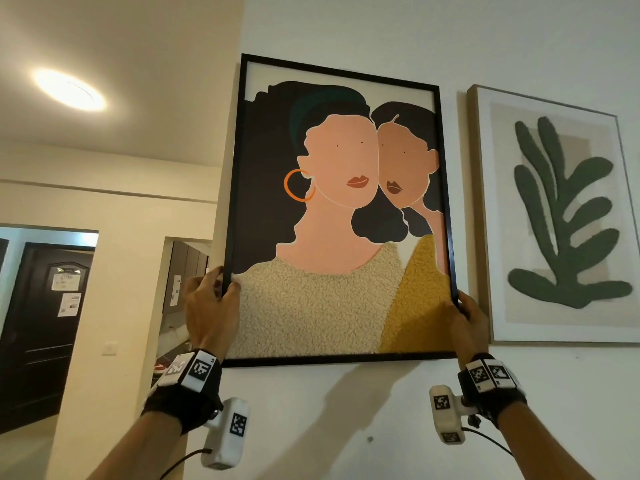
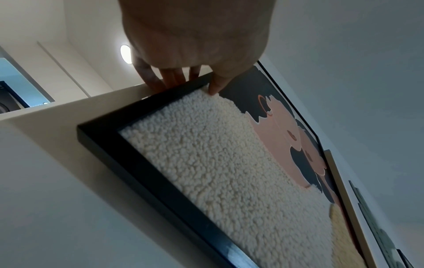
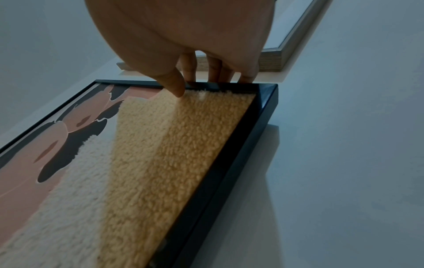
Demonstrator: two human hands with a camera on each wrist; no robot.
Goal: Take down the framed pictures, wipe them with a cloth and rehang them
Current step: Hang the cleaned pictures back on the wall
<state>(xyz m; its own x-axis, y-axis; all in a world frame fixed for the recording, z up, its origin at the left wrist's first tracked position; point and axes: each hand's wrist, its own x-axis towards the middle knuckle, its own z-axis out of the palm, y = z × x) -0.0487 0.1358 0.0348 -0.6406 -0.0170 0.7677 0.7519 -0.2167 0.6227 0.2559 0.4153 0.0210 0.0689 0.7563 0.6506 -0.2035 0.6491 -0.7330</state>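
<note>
Picture: black-framed portrait point(image 1: 337, 209) up against the wall point(image 1: 381, 410), beside the leaf print point(image 1: 557, 216).
Left hand point(image 1: 211, 306): gripping the left frame edge, thumb in front.
Right hand point(image 1: 465, 320): gripping the right edge likewise.
Handling: looks stiff, bulky, probably light; side rails are the best hold, keeping clear of the tufted face.

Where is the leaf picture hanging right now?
In the head view, the leaf picture hangs on the wall at the right, just beside the black-framed portrait held by both hands.
</note>
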